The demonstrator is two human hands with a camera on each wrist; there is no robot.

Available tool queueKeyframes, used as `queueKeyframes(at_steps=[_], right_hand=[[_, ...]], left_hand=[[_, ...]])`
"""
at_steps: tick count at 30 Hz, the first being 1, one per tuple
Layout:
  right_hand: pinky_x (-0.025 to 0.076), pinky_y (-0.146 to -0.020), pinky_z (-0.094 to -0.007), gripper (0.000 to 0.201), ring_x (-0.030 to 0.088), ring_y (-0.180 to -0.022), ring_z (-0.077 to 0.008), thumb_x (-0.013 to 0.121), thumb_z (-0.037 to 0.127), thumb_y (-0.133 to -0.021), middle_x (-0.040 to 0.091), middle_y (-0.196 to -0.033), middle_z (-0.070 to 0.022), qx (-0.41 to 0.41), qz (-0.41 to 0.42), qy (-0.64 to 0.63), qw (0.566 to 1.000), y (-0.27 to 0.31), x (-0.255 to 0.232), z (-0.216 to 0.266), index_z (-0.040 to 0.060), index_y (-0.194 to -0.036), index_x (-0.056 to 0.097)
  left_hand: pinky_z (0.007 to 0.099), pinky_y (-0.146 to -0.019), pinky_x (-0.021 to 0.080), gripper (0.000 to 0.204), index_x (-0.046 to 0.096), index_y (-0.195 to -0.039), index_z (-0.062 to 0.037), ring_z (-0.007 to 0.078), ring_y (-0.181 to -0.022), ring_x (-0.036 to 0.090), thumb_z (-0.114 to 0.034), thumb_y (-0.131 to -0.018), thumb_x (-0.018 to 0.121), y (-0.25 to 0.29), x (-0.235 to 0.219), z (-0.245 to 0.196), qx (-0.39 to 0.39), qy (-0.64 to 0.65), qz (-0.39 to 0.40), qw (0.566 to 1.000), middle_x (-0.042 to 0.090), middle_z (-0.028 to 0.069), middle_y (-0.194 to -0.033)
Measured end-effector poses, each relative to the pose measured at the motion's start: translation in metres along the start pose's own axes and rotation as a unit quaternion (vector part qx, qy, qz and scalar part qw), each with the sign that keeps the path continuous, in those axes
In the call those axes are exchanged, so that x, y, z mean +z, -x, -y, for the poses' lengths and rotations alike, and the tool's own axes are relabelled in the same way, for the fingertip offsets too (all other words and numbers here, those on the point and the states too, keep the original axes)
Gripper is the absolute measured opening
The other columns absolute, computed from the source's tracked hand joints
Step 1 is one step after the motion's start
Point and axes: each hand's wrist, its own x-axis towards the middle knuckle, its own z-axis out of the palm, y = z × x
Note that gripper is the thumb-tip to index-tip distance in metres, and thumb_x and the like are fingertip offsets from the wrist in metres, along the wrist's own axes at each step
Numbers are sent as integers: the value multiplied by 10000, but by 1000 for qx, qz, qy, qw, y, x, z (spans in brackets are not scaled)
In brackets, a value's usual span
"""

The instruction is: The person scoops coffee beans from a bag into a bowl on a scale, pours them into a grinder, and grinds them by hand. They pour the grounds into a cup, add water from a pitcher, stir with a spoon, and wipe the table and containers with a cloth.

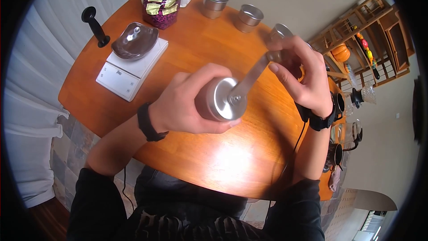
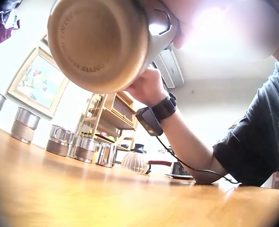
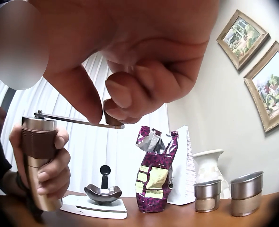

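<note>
A cylindrical metal grinder with a brown band (image 3: 39, 142) stands nearly upright in the left hand (image 1: 185, 100), whose fingers and thumb wrap round its body. From its lid (image 1: 228, 99) a flat metal crank arm (image 1: 253, 76) reaches out to a small knob (image 1: 274, 56). The right hand (image 1: 303, 73) pinches that knob between thumb and fingers, seen close up in the right wrist view. The underside of the grinder (image 2: 97, 45), with lettering round its edge, fills the upper part of the left wrist view. What is inside the grinder is hidden.
A dark dish (image 1: 135, 41) sits on a white scale (image 1: 119, 78) at the left, beside a black scoop (image 1: 95, 27). A purple bag (image 1: 161, 0) and several metal cups (image 1: 216, 3) stand along the far edge. A glass server (image 1: 356, 130) and black cups are at the right.
</note>
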Motion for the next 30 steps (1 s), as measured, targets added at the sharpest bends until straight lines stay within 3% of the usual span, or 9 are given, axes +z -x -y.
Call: queueKeyframes(at_steps=[5,8,14,24,30], right_hand=[[313,-499,-293,259,444,-489,-119,736,-33,-831,502,-597,-38,7,4,17,1000,3,-5,9,28,-1077,679],[333,-495,-289,247,469,-489,-126,726,-46,-814,540,-620,-43,1,4,31,1000,2,-5,15,30,-1045,682],[356,-489,-274,230,496,-494,-127,714,-55,-794,609,-689,-55,-14,9,43,999,3,-9,23,27,-1007,684],[434,-482,-247,217,595,-509,-135,742,-29,-772,702,-779,-61,-76,18,52,996,6,-14,38,25,-978,700],[450,-484,-250,206,606,-511,-150,747,-18,-765,722,-801,-61,-82,15,57,995,7,-13,40,29,-962,705]], left_hand=[[306,-817,561,621,566,-1208,4,173,-895,711,-219,-728,891,-2,-8,1,-60,35,-21,997,698,92,-1009],[321,-824,588,637,584,-1226,-41,203,-914,749,-277,-746,931,-1,-7,5,-48,39,-46,997,729,93,-1008],[313,-844,565,600,599,-1215,-32,168,-927,720,-252,-757,918,-2,-8,4,-77,70,-68,992,717,79,-1006],[296,-857,530,479,614,-1168,-27,131,-946,664,-205,-810,877,-6,-11,1,-203,188,-129,952,686,51,-1030],[291,-856,525,451,619,-1143,-31,129,-931,661,-210,-816,874,-5,-9,3,-186,184,-137,955,690,49,-1005]])
